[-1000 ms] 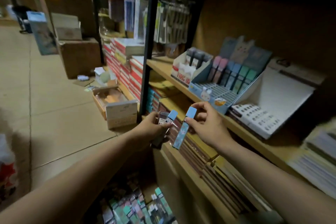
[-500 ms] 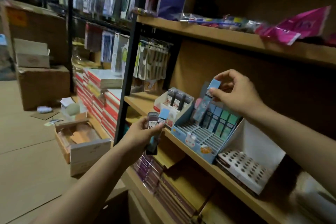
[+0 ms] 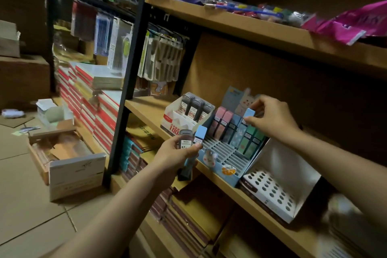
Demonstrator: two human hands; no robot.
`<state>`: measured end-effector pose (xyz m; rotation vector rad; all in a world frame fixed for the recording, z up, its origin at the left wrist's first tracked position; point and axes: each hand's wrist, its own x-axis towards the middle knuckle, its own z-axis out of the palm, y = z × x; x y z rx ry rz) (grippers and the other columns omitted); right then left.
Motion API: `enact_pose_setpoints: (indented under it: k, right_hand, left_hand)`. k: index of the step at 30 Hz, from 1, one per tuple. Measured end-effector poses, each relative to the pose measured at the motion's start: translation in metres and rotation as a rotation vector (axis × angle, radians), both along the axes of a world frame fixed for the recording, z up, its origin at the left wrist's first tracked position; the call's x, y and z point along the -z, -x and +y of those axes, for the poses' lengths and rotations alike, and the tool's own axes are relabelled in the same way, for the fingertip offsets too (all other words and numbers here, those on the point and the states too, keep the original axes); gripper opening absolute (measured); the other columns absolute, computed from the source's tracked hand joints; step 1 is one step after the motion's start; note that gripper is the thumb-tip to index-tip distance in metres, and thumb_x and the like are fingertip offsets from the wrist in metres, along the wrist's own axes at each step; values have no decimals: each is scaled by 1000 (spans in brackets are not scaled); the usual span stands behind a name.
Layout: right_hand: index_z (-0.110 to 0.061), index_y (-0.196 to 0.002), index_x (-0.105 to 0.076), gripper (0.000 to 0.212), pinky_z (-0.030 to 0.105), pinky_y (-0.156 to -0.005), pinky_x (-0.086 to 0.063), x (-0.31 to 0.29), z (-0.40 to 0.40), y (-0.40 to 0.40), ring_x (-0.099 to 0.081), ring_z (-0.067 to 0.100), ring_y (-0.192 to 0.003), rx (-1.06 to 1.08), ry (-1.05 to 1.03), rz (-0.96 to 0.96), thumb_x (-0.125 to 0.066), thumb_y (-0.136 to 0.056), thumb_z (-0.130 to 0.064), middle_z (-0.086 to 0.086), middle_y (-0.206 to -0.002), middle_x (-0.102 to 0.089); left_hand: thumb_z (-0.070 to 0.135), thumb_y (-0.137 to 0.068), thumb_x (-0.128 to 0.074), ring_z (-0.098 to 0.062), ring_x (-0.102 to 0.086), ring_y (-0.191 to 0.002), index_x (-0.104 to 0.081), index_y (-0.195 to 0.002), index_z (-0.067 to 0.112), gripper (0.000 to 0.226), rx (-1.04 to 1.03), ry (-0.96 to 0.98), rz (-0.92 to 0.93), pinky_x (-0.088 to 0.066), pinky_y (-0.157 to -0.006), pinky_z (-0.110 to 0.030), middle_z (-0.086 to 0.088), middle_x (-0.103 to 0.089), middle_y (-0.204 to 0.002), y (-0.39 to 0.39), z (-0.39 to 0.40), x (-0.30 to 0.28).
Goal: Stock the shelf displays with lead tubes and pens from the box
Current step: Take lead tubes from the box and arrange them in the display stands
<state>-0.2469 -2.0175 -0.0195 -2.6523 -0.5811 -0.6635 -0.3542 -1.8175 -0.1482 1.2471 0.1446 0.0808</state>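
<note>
Blue-capped lead tube [image 3: 246, 120] pinched in my right hand's fingers [image 3: 254, 120] should drop straight into the pastel cardboard display's [image 3: 225, 170] open slot, while my left hand [image 3: 178, 154] grips two spares.

Bunny display [image 3: 222, 159] sits between red-white box [image 3: 178, 120] and holed tray [image 3: 272, 192].

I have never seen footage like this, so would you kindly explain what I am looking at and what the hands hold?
No machine here: a person wears a camera on the head, looking down at their own two hands in a stationery stockroom. The right hand pinches a blue-capped lead tube over the slotted blue rabbit display on the wooden shelf. The left hand grips two more tubes, one grey, one blue-capped. Beside the display stand a white box of grey tubes and a white tray with round holes.
</note>
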Motion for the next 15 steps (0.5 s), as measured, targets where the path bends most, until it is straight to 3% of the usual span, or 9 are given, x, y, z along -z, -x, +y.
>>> enact_pose_setpoints:
  k: [2, 5, 7, 11, 15]
  right_hand:
    - [-17, -88, -61, 27, 20, -62, -43, 6, 4, -5, -60, 13, -78, 5, 23, -29, -84, -75, -21, -2, -88, -63]
    - [-19, -84, -58, 26, 13, -52, -33, 16, 10, -12, -51, 3, -68, -2, 19, -53, -83, -75, -19, -5, -82, -59]
    - [-17, -83, -59, 26, 16, -52, -35, 22, 12, -17, -49, -1, -65, -4, 11, -44, -83, -75, -17, -3, -80, -60]
    - [-17, -86, -59, 26, 28, -64, -44, 27, 17, -22, -56, 13, -72, 7, -16, -40, -83, -76, -15, 1, -84, -63]
    - [-14, -90, -62, 24, 28, -67, -46, 26, 20, -25, -58, 15, -78, 6, -26, -22, -82, -76, -15, 1, -87, -63]
  left_hand:
    - [22, -83, -73, -24, -66, -99, -52, -134, 19, 55, -1, -3, 7, -53, -67, -30, -12, -60, -122, -2, -1, 2]
    - [22, -82, -73, -21, -66, -93, -56, -125, 22, 46, -13, -1, 3, -52, -62, -27, -7, -64, -110, -2, 2, 4]
    - [22, -82, -74, -22, -66, -95, -57, -124, 22, 45, -34, 7, 6, -51, -64, -27, -8, -64, -112, -2, 5, 5]
    - [20, -82, -74, -29, -61, -108, -56, -128, 17, 50, -54, 27, 22, -52, -84, -40, -13, -63, -120, -1, 9, 9]
    - [19, -84, -73, -28, -60, -108, -57, -122, 19, 41, -55, 24, 14, -51, -81, -38, -11, -63, -118, 0, 11, 9]
